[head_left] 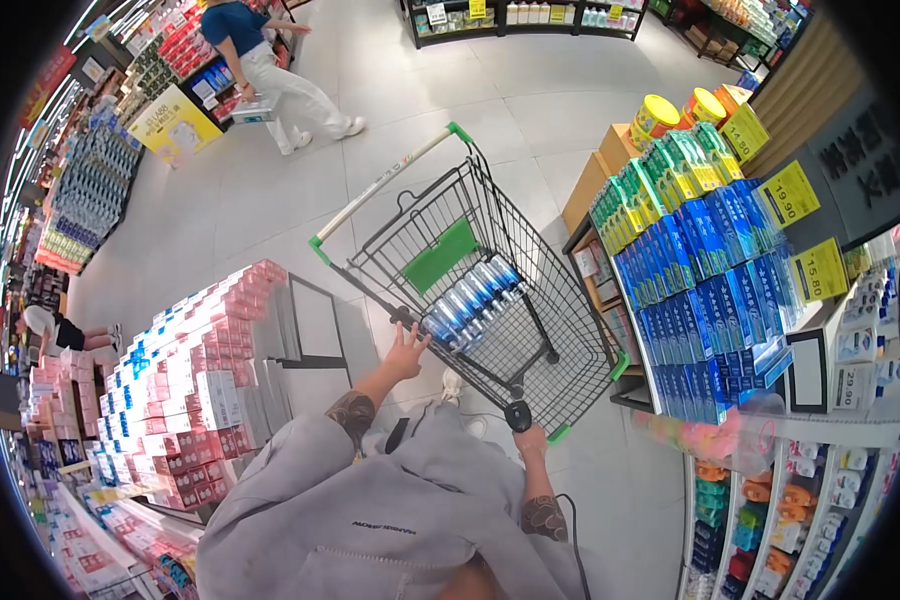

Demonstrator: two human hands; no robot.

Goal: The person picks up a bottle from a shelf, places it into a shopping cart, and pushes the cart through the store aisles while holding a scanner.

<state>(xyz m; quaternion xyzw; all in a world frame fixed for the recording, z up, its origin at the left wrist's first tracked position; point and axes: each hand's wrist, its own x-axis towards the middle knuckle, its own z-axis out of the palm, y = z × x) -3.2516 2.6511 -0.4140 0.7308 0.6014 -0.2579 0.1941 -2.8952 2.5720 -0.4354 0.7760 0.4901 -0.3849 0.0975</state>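
Note:
A dark wire shopping cart [580,325] with green corners stands in front of me, its handle [385,185] pointing away to the upper left. Inside it lies a pack of blue-and-silver cans or bottles [475,300], close to a green panel [440,255]. My left hand [407,352] is at the cart's near side, fingers spread, fingertips right at the wire rim. My right hand [532,440] is low by the cart's near corner, next to a black round part [518,415] that covers its fingers; I cannot tell whether it grips anything.
Pink-and-white boxes [195,385] are stacked high on my left. Blue toothpaste-like boxes [715,290] fill a display on the right, close to the cart, with yellow price signs [788,193]. A person [255,65] carrying a pack walks at the upper left; another person [60,325] bends over farther left.

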